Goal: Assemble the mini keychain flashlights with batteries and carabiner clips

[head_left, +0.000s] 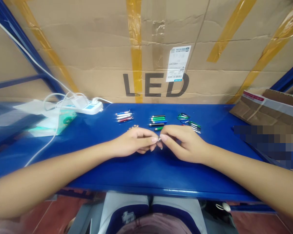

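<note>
Over the blue table, my left hand (139, 141) and my right hand (183, 143) meet fingertip to fingertip. Both are closed in a pinch around a small shiny metal piece (159, 139), whose exact kind is too small to make out. Just behind my left hand lie several small round metal pieces (133, 127), partly hidden by it. Beyond the hands is a row of green, blue and black tubes (158, 119). Further left, silver, blue and red pen-like sticks (124, 116) lie side by side. Green and blue carabiner-like clips (183, 117) rest behind my right hand.
A white power strip (91, 107) with cables and a green-white plastic packet (56, 123) sit at the left. A large cardboard box marked LED (100, 48) stands behind the blue table (127, 175). An opened cardboard box (266, 110) is at the right.
</note>
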Available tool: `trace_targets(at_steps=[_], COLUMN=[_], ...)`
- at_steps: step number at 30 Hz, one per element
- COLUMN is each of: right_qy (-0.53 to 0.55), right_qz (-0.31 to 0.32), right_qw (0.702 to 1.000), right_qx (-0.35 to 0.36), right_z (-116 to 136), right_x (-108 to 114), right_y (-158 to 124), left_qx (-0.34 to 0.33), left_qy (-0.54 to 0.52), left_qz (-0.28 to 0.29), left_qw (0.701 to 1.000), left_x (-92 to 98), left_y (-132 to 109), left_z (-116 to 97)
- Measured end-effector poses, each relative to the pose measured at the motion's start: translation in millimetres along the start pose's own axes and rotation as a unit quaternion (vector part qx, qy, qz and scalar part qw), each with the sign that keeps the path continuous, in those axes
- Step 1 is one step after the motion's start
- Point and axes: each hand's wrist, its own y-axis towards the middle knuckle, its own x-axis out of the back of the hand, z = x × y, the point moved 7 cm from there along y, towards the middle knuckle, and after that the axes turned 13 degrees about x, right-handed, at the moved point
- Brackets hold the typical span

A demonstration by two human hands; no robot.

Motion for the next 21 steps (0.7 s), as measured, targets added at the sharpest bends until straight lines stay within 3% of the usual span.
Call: trace_targets(at_steps=[3,5,8,11,13,16,18,21], right_qy=[-0.083,-0.115,-0.121,-0.101,-0.073,-0.012,0.026,0.064], right_qz=[0.048,0.048,0.022,-0.003,-0.013,-0.021,-0.029,-0.044], right_qw=[0.990,0.984,0.989,0.995,0.997,0.997,0.991,0.979], right_qx=[0.103,0.126,0.081,0.027,-0.007,-0.079,-0.128,-0.187], right_z=[13.3,17.2,12.8,6.2,1.9,-6.1,-10.8,-16.5], right_x=[0.6,0.4,-1.0,-4.8,-7.9,-12.7,-15.4,-17.7], right_y=[-0.1,-0.7,-1.4,-2.8,-3.7,-5.5,-6.7,-8.2], left_qx=[0.065,0.071,0.040,-0.018,-0.079,-0.170,-0.205,-0.232], left_qy=[-0.119,-0.131,-0.074,0.056,0.168,0.309,0.350,0.350], left_qz=[0.094,0.094,0.014,-0.084,-0.144,-0.203,-0.220,-0.246], left_qw=[0.986,0.984,0.996,0.995,0.972,0.914,0.887,0.874], left_x=[-11.6,-13.6,-6.6,1.2,3.0,-0.8,-3.3,-2.7], left_y=[0.3,0.1,0.2,-2.7,-7.4,-15.6,-18.8,-21.6], left_z=[8.4,9.6,7.2,-0.3,-9.0,-19.8,-22.5,-24.9])
